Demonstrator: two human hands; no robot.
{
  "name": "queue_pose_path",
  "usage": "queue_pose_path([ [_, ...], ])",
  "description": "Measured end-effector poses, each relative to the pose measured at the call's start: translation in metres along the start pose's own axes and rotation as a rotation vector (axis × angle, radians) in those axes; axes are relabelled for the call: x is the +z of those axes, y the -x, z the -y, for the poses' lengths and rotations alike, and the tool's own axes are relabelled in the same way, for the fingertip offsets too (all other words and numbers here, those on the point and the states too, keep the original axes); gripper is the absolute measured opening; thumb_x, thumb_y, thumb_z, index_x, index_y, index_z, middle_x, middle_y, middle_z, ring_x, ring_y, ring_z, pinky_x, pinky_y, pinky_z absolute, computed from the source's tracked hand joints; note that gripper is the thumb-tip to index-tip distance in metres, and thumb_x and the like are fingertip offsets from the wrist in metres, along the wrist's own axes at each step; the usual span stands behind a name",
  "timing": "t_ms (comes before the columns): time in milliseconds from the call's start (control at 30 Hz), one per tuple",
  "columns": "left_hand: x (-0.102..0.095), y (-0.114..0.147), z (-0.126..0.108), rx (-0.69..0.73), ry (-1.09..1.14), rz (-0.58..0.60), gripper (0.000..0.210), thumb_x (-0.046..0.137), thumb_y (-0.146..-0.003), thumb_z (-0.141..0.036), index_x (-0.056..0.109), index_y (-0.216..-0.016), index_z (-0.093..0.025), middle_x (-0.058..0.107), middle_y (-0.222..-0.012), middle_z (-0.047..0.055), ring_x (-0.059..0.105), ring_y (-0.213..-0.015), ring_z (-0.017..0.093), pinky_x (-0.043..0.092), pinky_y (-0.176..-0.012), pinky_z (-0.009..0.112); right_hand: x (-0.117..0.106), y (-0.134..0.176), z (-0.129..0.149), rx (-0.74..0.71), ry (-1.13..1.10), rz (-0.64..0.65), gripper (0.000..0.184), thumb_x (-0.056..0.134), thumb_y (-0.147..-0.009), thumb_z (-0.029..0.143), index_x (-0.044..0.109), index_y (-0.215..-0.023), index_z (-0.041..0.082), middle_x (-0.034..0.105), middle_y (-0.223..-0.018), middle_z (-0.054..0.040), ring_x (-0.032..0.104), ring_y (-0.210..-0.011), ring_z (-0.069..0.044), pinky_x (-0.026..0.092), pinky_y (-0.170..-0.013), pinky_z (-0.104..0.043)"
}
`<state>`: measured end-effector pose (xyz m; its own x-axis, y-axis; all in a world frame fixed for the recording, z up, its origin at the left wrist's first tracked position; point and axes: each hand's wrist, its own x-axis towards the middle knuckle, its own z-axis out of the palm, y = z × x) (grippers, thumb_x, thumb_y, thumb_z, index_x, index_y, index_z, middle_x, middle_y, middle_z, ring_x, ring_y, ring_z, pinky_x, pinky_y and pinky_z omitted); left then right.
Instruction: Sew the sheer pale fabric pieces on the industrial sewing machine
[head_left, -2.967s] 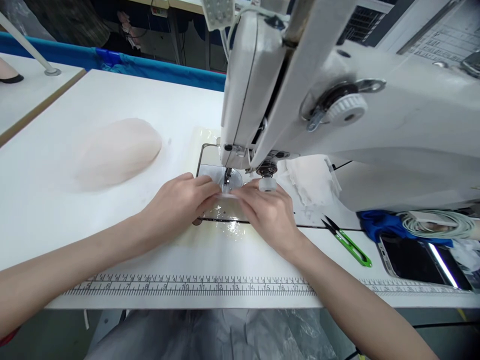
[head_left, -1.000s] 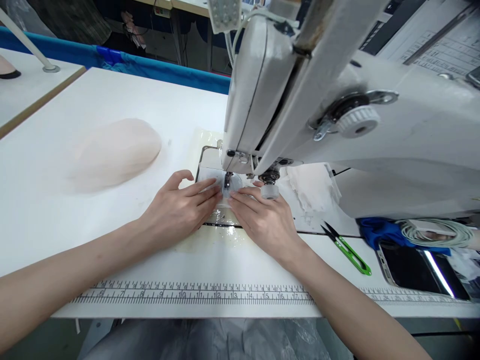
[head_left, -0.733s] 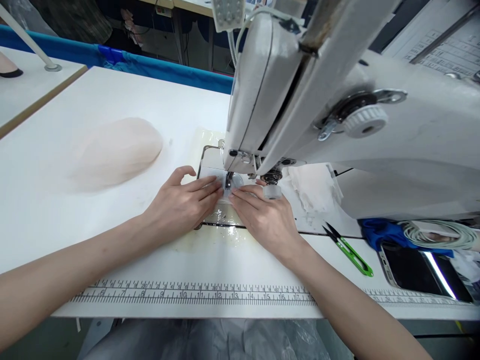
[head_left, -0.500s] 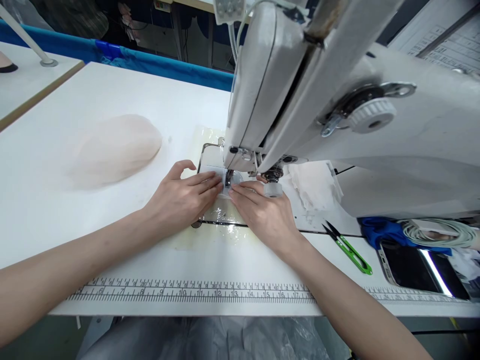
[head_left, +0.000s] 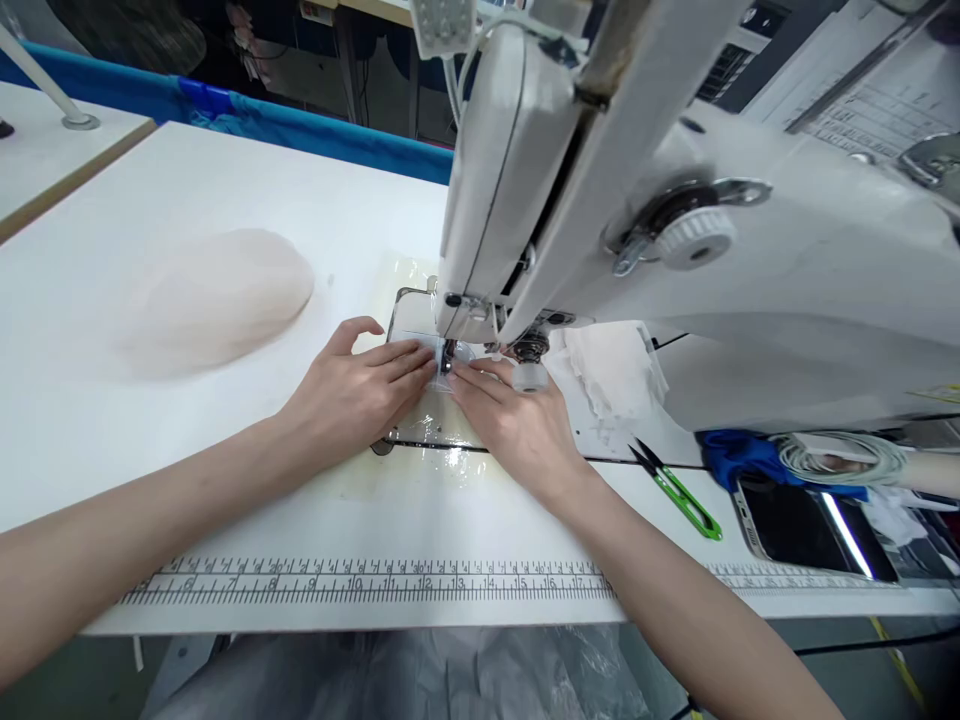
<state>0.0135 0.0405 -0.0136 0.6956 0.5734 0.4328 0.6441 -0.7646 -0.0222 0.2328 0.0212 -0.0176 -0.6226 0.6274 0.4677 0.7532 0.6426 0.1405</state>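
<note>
Pale piece [head_left: 440, 384] mostly hidden by L hand [head_left: 360, 392] & R hand [head_left: 517, 420]; sewing m/c [head_left: 765, 270] cut off, top & R edges; print on sheet [head_left: 874, 115] unreadable.

**One Head-Worn Camera, Looking Down Over the Near Side of the Sewing Machine [head_left: 712, 285]**

The single view comes from the person's head, above and on the near side of the sewing machine, facing forward and steeply down. The lens is close to the machine, whose bulk looms large and runs out of the frame. In front of the machine, the ruler strip [head_left: 420, 580] crosses the view, with the lap [head_left: 375, 670] below it. The left hand [head_left: 356, 395] and right hand [head_left: 517, 425] show from above, by the machine's needle, near mid-view. Left of the machine, the white table [head_left: 352, 200] recedes; past its far edge, blue cloth [head_left: 322, 140] is farther off.
</note>
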Motion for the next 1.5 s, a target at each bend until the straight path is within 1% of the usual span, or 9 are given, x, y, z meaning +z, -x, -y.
queue_pose_path([
  [233, -0.009, 0.001, -0.007, -0.013, -0.144, -0.012, 0.035, 0.049, -0.096, -0.043, 0.062, -0.116, -0.018, 0.07, -0.117, 0.01, 0.066, -0.105, 0.026, 0.039, -0.101, 0.048, -0.006, -0.001, 0.001, 0.017, -0.006, -0.031, 0.027, 0.052, -0.086, 0.007, 0.07, -0.104, 0.018, 0.075, -0.099, -0.0047, 0.064, -0.093, -0.02, 0.041, -0.102, -0.039],
  [400, -0.024, 0.001, -0.009, 0.089, -0.202, -0.142, 0.024, 0.056, -0.093, -0.037, 0.064, -0.08, -0.019, 0.064, -0.06, -0.002, 0.058, -0.054, 0.016, 0.037, -0.064, 0.037, -0.018, -0.001, 0.011, 0.079, -0.057, -0.04, 0.033, 0.047, -0.079, 0.002, 0.07, -0.096, 0.018, 0.075, -0.091, -0.0042, 0.064, -0.089, -0.021, 0.042, -0.095, -0.039],
  [567, -0.021, 0.0, -0.002, 0.044, 0.001, -0.101, 0.017, 0.05, -0.094, -0.02, 0.063, -0.104, -0.017, 0.073, -0.104, 0.006, 0.067, -0.097, 0.022, 0.04, -0.094, 0.042, -0.02, -0.003, 0.021, 0.037, -0.229, 0.033, 0.043, 0.04, -0.082, -0.002, 0.064, -0.111, 0.017, 0.07, -0.115, -0.0053, 0.064, -0.093, -0.018, 0.046, -0.086, -0.032],
  [700, -0.021, 0.001, 0.001, 0.022, 0.065, -0.108, 0.023, 0.047, -0.092, -0.016, 0.062, -0.109, -0.019, 0.074, -0.09, 0.001, 0.068, -0.074, 0.018, 0.042, -0.083, 0.04, -0.017, -0.003, 0.023, 0.047, -0.202, 0.003, 0.038, 0.037, -0.08, -0.006, 0.066, -0.09, 0.017, 0.07, -0.086, -0.0025, 0.063, -0.084, -0.017, 0.046, -0.081, -0.03],
  [867, -0.022, 0.0, 0.001, 0.062, 0.136, -0.071, 0.026, 0.047, -0.091, -0.014, 0.064, -0.109, -0.018, 0.073, -0.11, 0.005, 0.068, -0.102, 0.021, 0.038, -0.096, 0.042, -0.017, -0.002, 0.022, -0.001, -0.192, 0.031, 0.034, 0.039, -0.085, -0.003, 0.066, -0.092, 0.017, 0.07, -0.097, -0.0031, 0.059, -0.076, -0.014, 0.045, -0.079, -0.03],
  [1000, -0.019, -0.003, 0.002, 0.069, 0.176, -0.041, 0.024, 0.047, -0.092, -0.019, 0.066, -0.106, -0.016, 0.074, -0.103, 0.005, 0.07, -0.09, 0.019, 0.037, -0.096, 0.041, -0.019, -0.001, 0.022, 0.037, -0.138, -0.03, 0.035, 0.038, -0.079, -0.008, 0.064, -0.075, 0.017, 0.069, -0.08, -0.0006, 0.059, -0.074, -0.015, 0.044, -0.088, -0.032],
  [1133, -0.017, -0.005, 0.007, 0.032, 0.238, 0.027, 0.027, 0.044, -0.094, -0.02, 0.066, -0.109, -0.017, 0.072, -0.111, 0.006, 0.067, -0.101, 0.02, 0.034, -0.1, 0.042, -0.021, -0.001, 0.025, 0.032, -0.21, 0.025, 0.03, 0.043, -0.084, -0.003, 0.066, -0.092, 0.014, 0.07, -0.099, -0.0045, 0.061, -0.087, -0.017, 0.046, -0.083, -0.032],
  [1300, -0.016, -0.005, 0.012, 0.023, 0.287, 0.116, 0.032, 0.04, -0.098, -0.026, 0.066, -0.116, -0.021, 0.07, -0.108, 0.005, 0.065, -0.092, 0.018, 0.033, -0.099, 0.043, -0.02, 0.0, 0.024, 0.092, -0.231, 0.105, 0.028, 0.043, -0.082, -0.003, 0.065, -0.083, 0.014, 0.07, -0.103, -0.0082, 0.06, -0.089, -0.02, 0.048, -0.073, -0.032],
  [1500, -0.01, -0.003, 0.005, 0.063, 0.226, 0.123, 0.031, 0.042, -0.098, -0.028, 0.069, -0.113, -0.02, 0.066, -0.109, 0.008, 0.059, -0.1, 0.023, 0.04, -0.097, 0.044, -0.016, 0.001, 0.017, 0.123, -0.143, 0.135, 0.03, 0.045, -0.081, -0.001, 0.066, -0.1, 0.009, 0.067, -0.12, -0.0131, 0.059, -0.096, -0.025, 0.049, -0.076, -0.035],
])
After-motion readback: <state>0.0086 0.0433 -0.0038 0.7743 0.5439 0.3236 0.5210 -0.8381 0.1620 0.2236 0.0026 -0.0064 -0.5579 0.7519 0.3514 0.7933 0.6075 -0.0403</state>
